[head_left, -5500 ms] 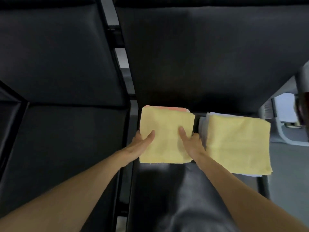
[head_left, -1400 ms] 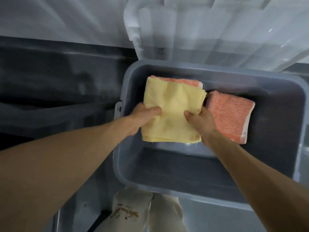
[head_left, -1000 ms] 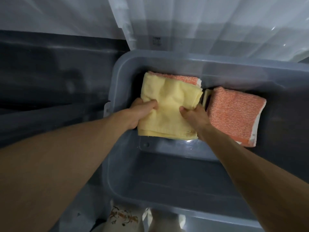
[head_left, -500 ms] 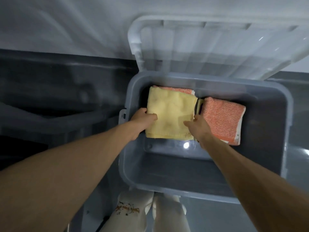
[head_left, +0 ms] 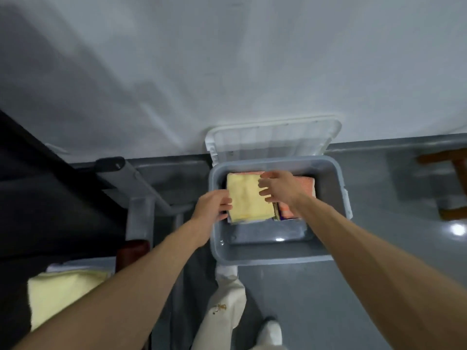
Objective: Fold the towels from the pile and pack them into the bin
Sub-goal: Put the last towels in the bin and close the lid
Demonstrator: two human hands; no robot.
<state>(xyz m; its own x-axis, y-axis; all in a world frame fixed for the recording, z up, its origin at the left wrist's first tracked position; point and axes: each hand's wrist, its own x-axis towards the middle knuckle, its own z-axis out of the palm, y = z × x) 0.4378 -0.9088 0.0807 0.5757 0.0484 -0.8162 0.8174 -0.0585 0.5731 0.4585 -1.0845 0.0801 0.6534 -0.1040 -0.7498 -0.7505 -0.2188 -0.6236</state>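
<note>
- Down on the glossy grey floor (head_left: pixel 379 286), right against the white wall (head_left: pixel 227 59), sits the grey rectangular plastic bin (head_left: pixel 273 258), with its white ribbed lid (head_left: pixel 273 137) propped upright behind it against that wall.
- Inside the bin, tucked into the far left corner, lies the folded pale-yellow towel (head_left: pixel 246 198), flat and square on top of a small stack; a sliver of orange cloth peeks out along its far edge.
- Just beside it on the right, touching or nearly so, is a folded orange textured towel (head_left: pixel 306 183), partly hidden under the forearm.
- And the left hand (head_left: pixel 213 205) is at the yellow towel's left edge, fingers curled in against the cloth. Whether it is pinching the towel or merely touching it, I cannot tell.
- Over to the right hand (head_left: pixel 275 188): it hovers above the yellow towel's right side, fingers spread and loose, gripping nothing.
- The near half of the bin shows bare grey bottom.
- At lower left, well apart from the bin, the pile of unfolded towels (head_left: pixel 60 294) shows a yellow one on top, blurred, with white cloth under it.
- Below the bin, a leg in cream trousers (head_left: pixel 227 304) and a white shoe (head_left: pixel 271 332) stand on the floor.
</note>
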